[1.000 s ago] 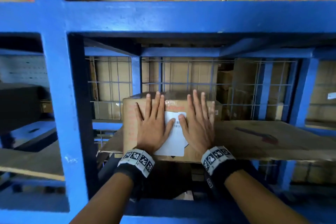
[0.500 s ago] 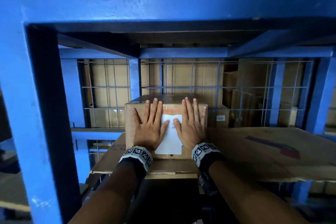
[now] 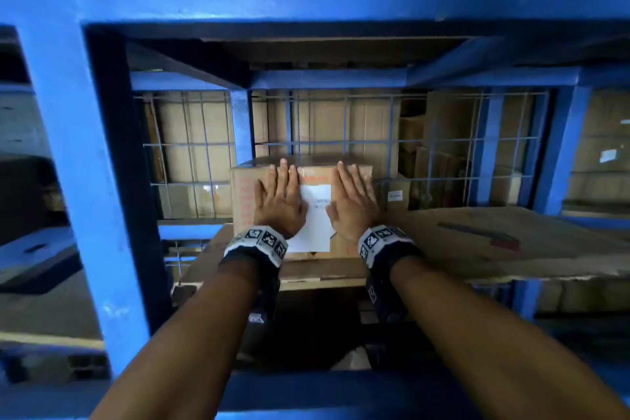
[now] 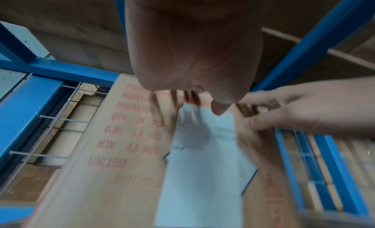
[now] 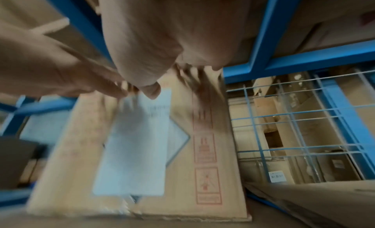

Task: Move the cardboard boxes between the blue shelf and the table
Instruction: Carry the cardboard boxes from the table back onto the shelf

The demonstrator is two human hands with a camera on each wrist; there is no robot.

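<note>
Pushing the cardboard box at frame centre into the blue shelf, left hand and right hand pressing flat, gripping nothing; next I should let go.

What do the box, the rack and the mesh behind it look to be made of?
Box: brown corrugated cardboard, matt, with red print and a white paper label.
Rack: probably steel, with thick glossy blue paint that looks slightly uneven.
Mesh: thin wire grid, apparently metal; its coating is unclear.

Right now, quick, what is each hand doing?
Left hand: open, fingers straight, pressed flat on the cardboard box.
Right hand: open, fingers straight, pressed flat on the same box.
</note>
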